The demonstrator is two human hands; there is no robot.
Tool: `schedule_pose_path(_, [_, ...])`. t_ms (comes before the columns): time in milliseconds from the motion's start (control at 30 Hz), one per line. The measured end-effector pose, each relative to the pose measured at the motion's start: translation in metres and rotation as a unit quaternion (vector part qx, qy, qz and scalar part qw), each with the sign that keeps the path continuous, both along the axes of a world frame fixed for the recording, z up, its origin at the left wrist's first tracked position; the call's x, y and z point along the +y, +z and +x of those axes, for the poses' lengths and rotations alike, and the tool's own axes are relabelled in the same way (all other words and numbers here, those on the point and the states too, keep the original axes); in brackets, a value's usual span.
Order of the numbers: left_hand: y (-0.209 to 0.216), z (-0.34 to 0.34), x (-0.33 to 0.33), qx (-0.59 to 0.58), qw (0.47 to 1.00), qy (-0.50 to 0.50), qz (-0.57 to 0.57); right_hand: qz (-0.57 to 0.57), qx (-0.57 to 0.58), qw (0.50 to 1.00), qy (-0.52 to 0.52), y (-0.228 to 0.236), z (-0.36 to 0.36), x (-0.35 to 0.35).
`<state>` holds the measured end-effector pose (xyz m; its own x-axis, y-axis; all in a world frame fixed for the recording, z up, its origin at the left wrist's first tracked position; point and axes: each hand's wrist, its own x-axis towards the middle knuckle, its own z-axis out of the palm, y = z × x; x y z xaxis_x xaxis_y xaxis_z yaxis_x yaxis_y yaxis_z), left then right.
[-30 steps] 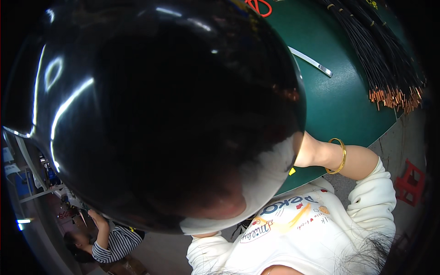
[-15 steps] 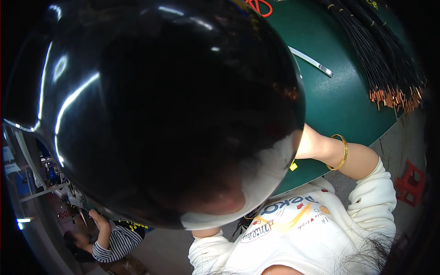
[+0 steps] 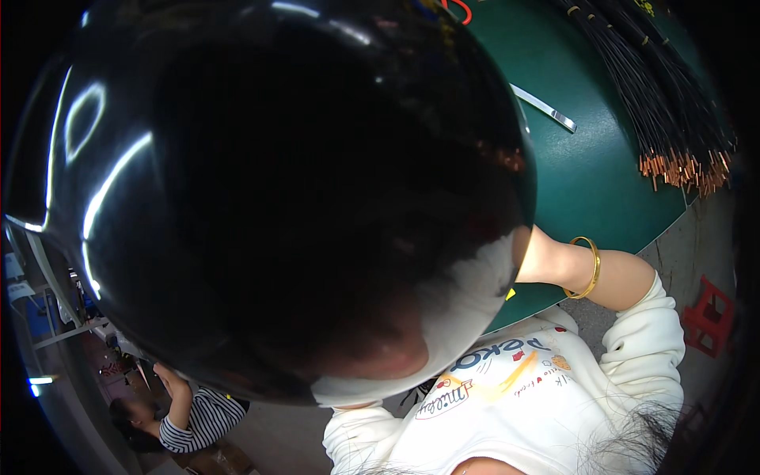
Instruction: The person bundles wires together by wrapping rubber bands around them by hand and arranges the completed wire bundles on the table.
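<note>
A large, glossy black rounded object (image 3: 269, 198) sits very close to the camera and blocks most of the picture. My right forearm (image 3: 609, 273), in a pushed-up white sleeve with a gold bangle (image 3: 587, 267), reaches from the right and disappears behind that object, so my right hand is hidden. My left hand does not show anywhere. On the green table (image 3: 602, 182) lie a bundle of black wires with bare copper ends (image 3: 673, 119) and a thin flat metal strip (image 3: 545, 108).
A red looped item (image 3: 457, 8) peeks in at the top edge. A red stool (image 3: 708, 313) stands on the grey floor at the right. Another person in a striped shirt (image 3: 194, 416) crouches at the lower left near shelving (image 3: 47, 317).
</note>
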<state>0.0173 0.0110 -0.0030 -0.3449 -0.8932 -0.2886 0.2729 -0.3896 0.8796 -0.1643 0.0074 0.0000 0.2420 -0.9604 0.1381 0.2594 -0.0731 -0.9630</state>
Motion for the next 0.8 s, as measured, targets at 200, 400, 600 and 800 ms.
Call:
schedule_pose_path(200, [-0.009,-0.001,0.0,-0.041,0.998,-0.016,-0.054,-0.066,0.011,0.998,0.002,-0.007,-0.001,-0.002])
schedule_pose_path(400, [-0.003,0.001,0.001,0.028,0.999,0.014,-0.037,-0.016,-0.024,0.999,0.037,0.014,-0.004,-0.001])
schedule_pose_path(600, [0.004,-0.01,0.004,-0.033,0.996,0.058,-0.061,-0.015,-0.017,1.0,0.014,0.021,0.001,0.004])
schedule_pose_path(800, [-0.003,-0.011,0.001,-0.064,0.995,0.041,-0.067,-0.042,-0.058,0.997,-0.001,-0.009,0.003,-0.004])
